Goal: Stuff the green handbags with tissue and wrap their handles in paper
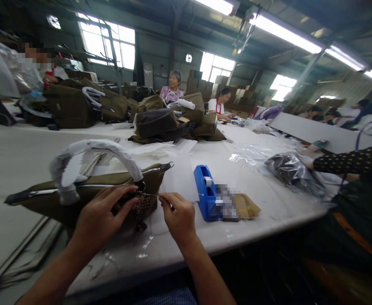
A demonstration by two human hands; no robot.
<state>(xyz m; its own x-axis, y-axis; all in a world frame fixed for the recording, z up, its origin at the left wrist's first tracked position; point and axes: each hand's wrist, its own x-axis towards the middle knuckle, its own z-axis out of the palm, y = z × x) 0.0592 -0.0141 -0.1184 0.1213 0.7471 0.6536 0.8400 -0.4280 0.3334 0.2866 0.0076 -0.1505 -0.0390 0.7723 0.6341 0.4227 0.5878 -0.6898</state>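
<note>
An olive-green handbag (pixel 93 186) stands on the table before me, its zip along the top and its handles (pixel 109 148) wrapped in white paper. My left hand (pixel 106 212) is closed at the base of the near handle, by a metal ring; what lies between its thumb and fingers is hidden. A leopard-print tag (pixel 143 205) hangs just past those fingertips, with a dark dangling piece under it. To the right, my right hand (pixel 180 216) pinches the end of a thin cord (pixel 151 195), which runs taut from the ring and tag.
A blue tape dispenser (pixel 206 195) stands right of my right hand, beside small brown paper pieces (pixel 246 206). Straps (pixel 23 258) lie at left. More bags (pixel 173 118) are piled behind. At right a co-worker's dotted sleeve (pixel 351 163) reaches to a plastic-wrapped bag (pixel 292 171).
</note>
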